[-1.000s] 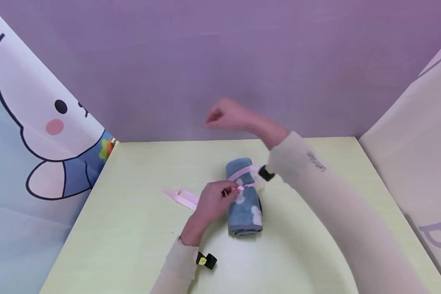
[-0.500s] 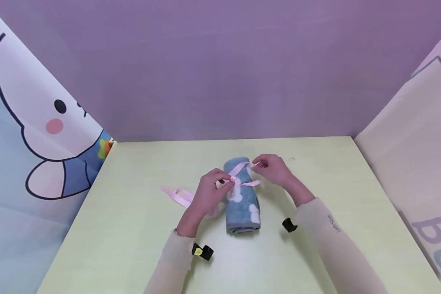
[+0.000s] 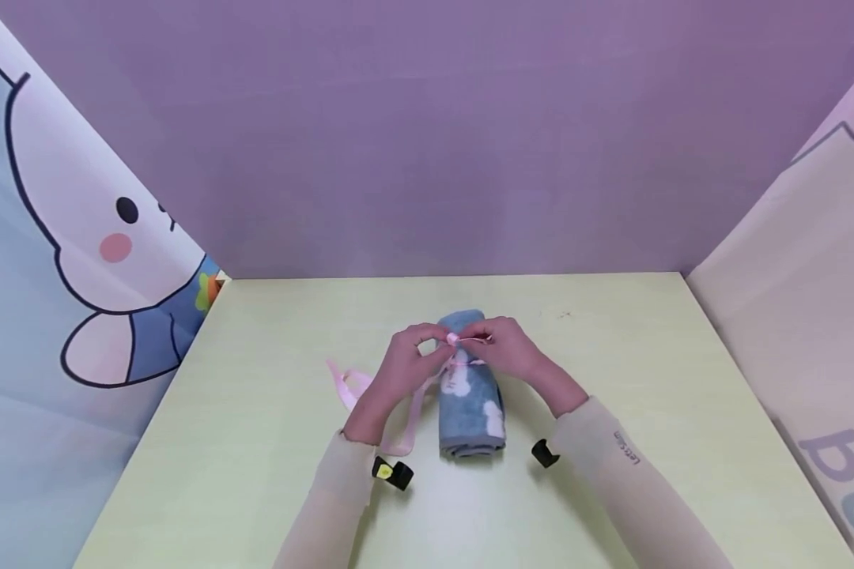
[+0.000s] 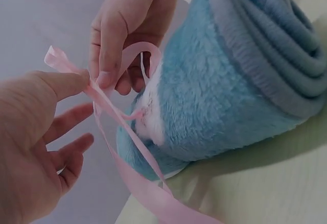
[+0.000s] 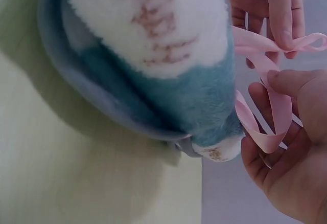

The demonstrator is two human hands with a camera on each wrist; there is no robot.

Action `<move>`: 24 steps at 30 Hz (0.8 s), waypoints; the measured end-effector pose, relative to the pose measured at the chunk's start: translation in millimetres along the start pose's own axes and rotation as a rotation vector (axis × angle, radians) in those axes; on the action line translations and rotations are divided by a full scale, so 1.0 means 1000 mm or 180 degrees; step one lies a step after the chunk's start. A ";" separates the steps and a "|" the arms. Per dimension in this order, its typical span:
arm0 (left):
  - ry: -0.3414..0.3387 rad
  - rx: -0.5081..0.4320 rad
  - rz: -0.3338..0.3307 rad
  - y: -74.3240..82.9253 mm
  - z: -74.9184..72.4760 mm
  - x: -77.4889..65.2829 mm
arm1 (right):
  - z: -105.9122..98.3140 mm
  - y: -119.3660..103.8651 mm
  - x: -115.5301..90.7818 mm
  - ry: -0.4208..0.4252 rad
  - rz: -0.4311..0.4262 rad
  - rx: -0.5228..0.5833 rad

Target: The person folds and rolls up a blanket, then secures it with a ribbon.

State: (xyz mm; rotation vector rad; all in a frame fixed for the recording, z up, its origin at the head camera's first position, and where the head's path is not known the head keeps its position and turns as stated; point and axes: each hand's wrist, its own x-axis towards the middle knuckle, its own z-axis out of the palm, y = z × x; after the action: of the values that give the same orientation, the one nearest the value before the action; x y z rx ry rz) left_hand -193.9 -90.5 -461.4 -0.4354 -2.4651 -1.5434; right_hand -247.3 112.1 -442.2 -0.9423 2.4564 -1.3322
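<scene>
A rolled blue plush towel (image 3: 473, 415) with white patches lies lengthwise on the table, a pink ribbon (image 3: 410, 423) passing round it. Above its far half, my left hand (image 3: 404, 362) pinches the ribbon between thumb and forefinger; a small folded loop (image 4: 57, 58) sticks out past the thumb in the left wrist view. Close by on the other side, my right hand (image 3: 508, 348) holds another stretch of the ribbon with its thumb against the fingers, seen best in the right wrist view, where a wide ribbon bend (image 5: 271, 137) hangs across those fingers. The fingertips partly hide the crossing of the strands.
The ribbon's long tail curls over the pale table (image 3: 256, 442) left of the towel. A purple backdrop (image 3: 427, 158) rises behind the table. Printed cloths stand at the left (image 3: 92, 237) and right (image 3: 797, 316) sides.
My right hand has come down from high above the towel and taken hold of the ribbon near my left hand. The left hand keeps its pinch; the ribbon tail now hangs lower beside the towel.
</scene>
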 end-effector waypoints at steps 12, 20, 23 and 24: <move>0.0020 -0.0178 -0.0096 -0.006 0.004 0.013 | 0.007 0.002 -0.001 -0.0076 0.0116 0.0458; -0.0061 -0.0351 -0.0211 -0.008 0.004 0.015 | 0.015 0.005 0.006 0.0126 0.0043 0.0306; -0.0153 -0.0468 -0.0313 -0.009 0.003 0.015 | 0.015 0.007 0.008 0.0126 -0.0055 0.0254; -0.0171 -0.0453 -0.0360 -0.009 0.003 0.015 | 0.014 0.008 0.009 0.0120 -0.0077 0.0261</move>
State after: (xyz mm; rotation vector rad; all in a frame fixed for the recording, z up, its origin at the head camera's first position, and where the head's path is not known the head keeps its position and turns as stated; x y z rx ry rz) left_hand -211.0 -89.4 -465.7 -0.3701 -2.4679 -1.7824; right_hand -251.3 100.0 -455.4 -0.9388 2.4045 -1.4596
